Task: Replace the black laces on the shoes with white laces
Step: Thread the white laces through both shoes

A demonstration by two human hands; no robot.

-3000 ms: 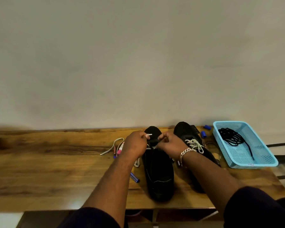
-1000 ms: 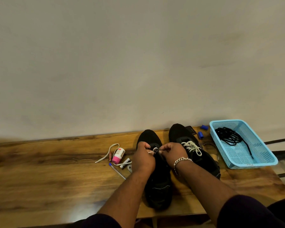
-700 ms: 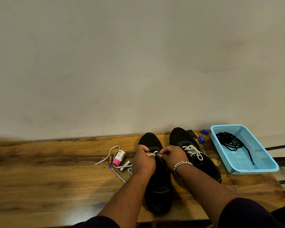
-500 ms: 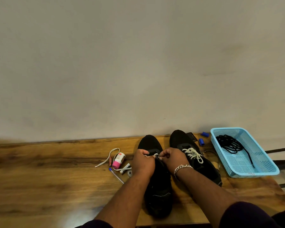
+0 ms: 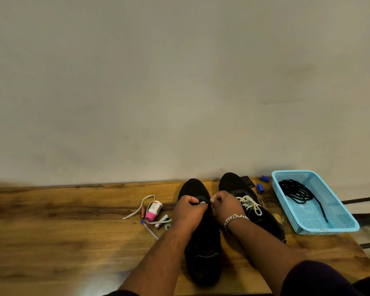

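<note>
Two black shoes stand side by side on the wooden table (image 5: 51, 242). The right shoe (image 5: 263, 218) carries a white lace (image 5: 250, 205) through its eyelets. Over the tongue of the left shoe (image 5: 203, 257) my left hand (image 5: 188, 212) and my right hand (image 5: 224, 205) meet, fingers curled, each pinching a white lace (image 5: 203, 202) of which only a small bit shows between them. A loose stretch of that white lace (image 5: 140, 207) trails on the table to the left. The removed black laces (image 5: 297, 192) lie in a light blue basket (image 5: 338, 218).
Left of the shoes lie a small white bottle with a pink cap (image 5: 153, 211), a blue pen (image 5: 150, 229), and small white bits (image 5: 163, 223). Blue caps (image 5: 260, 188) and a dark flat object (image 5: 248, 181) sit behind the right shoe. A wall runs along the table's far edge.
Both hands have dropped from above the shoe's toe onto its tongue and stayed close together there; the camera view has shifted slightly, and the loose lace lies much as before.
</note>
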